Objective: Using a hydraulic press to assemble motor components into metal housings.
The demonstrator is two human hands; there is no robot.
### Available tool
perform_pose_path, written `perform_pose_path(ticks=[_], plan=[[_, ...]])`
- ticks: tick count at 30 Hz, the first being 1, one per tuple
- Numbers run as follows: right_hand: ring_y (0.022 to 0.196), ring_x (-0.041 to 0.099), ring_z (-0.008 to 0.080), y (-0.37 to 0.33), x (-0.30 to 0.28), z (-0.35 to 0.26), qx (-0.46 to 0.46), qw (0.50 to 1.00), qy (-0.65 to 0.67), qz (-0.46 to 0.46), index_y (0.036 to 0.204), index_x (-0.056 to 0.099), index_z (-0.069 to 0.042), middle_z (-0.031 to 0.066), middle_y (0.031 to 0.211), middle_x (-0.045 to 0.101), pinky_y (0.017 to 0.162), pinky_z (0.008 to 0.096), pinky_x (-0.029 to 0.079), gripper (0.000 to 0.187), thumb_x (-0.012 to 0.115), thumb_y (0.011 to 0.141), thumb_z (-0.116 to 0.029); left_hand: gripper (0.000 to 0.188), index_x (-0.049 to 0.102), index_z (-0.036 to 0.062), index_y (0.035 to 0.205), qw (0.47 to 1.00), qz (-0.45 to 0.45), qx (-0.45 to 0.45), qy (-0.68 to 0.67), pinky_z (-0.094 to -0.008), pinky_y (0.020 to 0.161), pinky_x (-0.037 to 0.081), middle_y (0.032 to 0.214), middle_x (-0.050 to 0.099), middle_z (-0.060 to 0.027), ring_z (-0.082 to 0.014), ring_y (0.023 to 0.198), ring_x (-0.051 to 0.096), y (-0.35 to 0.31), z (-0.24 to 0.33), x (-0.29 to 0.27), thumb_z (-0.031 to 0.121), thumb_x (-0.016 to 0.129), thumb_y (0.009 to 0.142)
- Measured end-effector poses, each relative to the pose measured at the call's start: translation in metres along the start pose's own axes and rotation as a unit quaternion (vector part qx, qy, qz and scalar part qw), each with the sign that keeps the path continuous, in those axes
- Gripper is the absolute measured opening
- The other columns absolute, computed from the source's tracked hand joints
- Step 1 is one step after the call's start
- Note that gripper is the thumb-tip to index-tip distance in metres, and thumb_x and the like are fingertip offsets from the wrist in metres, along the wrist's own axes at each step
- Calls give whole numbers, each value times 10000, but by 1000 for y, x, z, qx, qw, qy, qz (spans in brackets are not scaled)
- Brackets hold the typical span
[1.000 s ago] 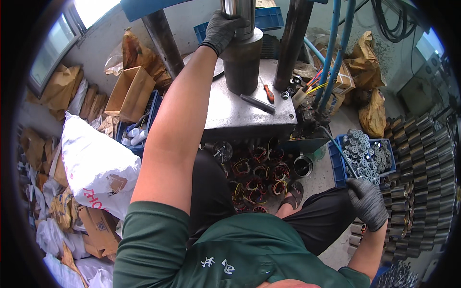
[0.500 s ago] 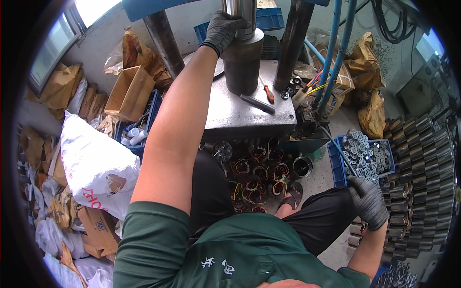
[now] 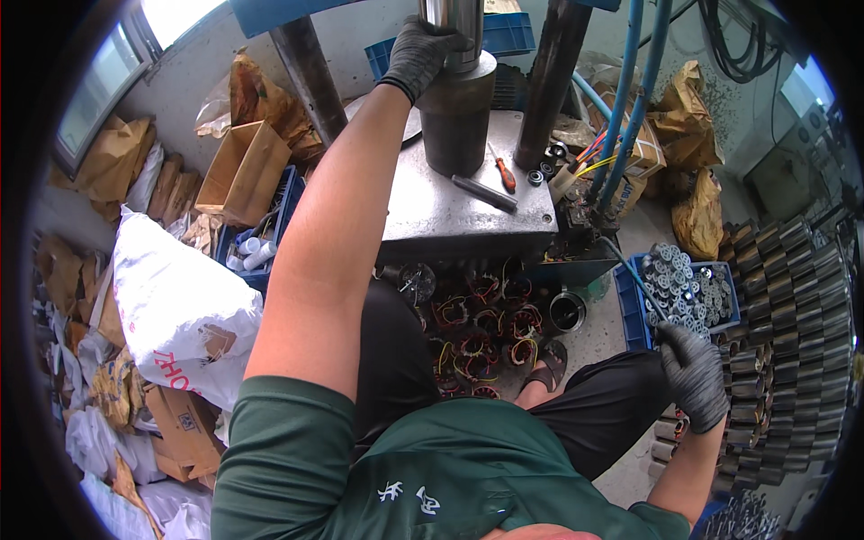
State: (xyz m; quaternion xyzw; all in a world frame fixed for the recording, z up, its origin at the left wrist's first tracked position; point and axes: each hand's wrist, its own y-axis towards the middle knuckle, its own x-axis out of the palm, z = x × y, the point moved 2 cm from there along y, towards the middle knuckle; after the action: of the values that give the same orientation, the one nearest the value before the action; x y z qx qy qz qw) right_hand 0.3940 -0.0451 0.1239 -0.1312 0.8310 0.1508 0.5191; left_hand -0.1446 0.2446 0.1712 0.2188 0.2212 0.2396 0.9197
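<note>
My left hand (image 3: 418, 56), in a dark grey glove, reaches up to the shiny metal cylinder (image 3: 450, 13) of a press, its thumb across the front and its other fingers mostly hidden. Directly under that cylinder stands a thick dark metal cylinder (image 3: 456, 126), upright on the steel press table (image 3: 423, 211). An orange-handled screwdriver (image 3: 506, 176) and a dark metal rod (image 3: 484, 193) lie beside it. At the right, my right hand (image 3: 695, 376), gloved too, is closed around the lower end of a thin metal lever (image 3: 633, 277).
A blue bin (image 3: 634, 310) of small round metal parts stands near my right hand, beside stacked metal sleeves (image 3: 792, 315). Several wound motor stators (image 3: 477, 337) lie on the floor below the press table. A white sack (image 3: 184, 306) and a wooden box (image 3: 243, 175) are at left.
My right hand has shifted very slightly, with the lever's lower end. My left hand stays at the shiny cylinder.
</note>
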Motion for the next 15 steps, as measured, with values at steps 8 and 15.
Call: perform_pose_path(ticks=[8,15], plan=[[966,722,385,99,-54,-19,-103,946,-168,259,1101,724,-10,209,1021,736,828,423,573,164,649,959,-44,775,411,-63,1381,984,85,137,-76,-358,881,580,1222,653,-183,-240,1072,664,3,13,16,172,849,787],[1047,724,363,205,-85,-30,-43,953,-172,247,1263,699,-53,205,1108,741,901,446,561,442,664,982,-393,856,377,-51,1419,990,79,108,-41,-391,1015,534,1249,634,-244,-307,1166,645,-8,24,10,289,840,785]])
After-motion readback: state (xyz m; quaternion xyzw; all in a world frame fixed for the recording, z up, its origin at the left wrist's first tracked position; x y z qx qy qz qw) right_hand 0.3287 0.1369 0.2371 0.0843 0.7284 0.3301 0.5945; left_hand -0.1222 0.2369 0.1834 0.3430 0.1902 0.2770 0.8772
